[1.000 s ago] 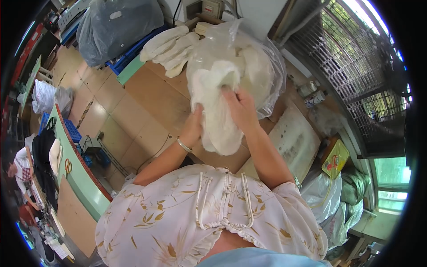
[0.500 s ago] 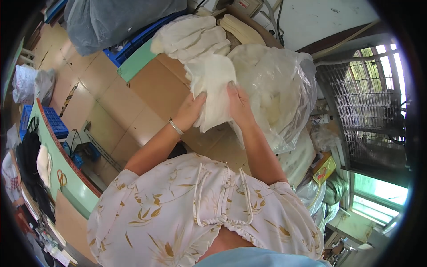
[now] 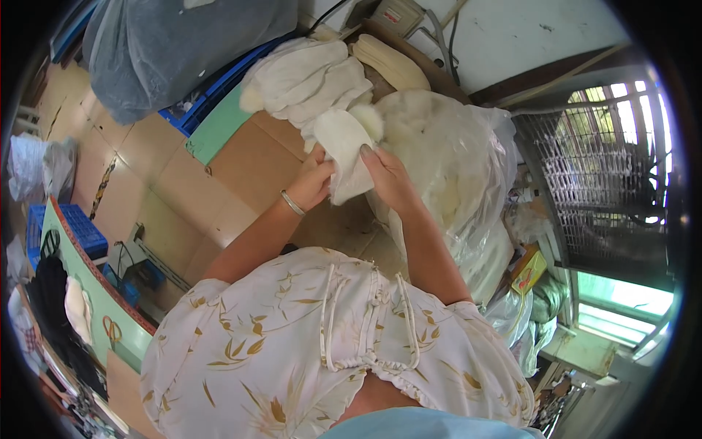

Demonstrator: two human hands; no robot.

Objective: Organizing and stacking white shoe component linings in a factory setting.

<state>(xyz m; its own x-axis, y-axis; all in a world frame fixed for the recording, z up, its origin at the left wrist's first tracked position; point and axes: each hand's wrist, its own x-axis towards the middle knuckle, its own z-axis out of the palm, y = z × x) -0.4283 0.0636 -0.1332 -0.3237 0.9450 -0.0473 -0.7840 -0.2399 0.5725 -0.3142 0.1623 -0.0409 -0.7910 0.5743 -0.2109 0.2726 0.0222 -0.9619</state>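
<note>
Between my hands is a white cloth piece with a rounded far end, bent along its length. Fluffy cream pile shows at its far right edge. My left hand, with a bangle at the wrist, is closed on the left edge. Gripping the right edge is my right hand, its thumb on top. Just beyond lies a heaped stack of similar white pieces. On the right, a clear plastic bag holds more fluffy white material.
Cardboard lies under the stack. Behind it are a folded cream bundle and a blue crate below a large grey bag. A green table with orange-handled scissors stands at left. A wire-grilled window is at right.
The cloth piece was spread flatter and is now bent, with its fluffy pile showing. My hands have drawn a little closer together. The view has shifted slightly.
</note>
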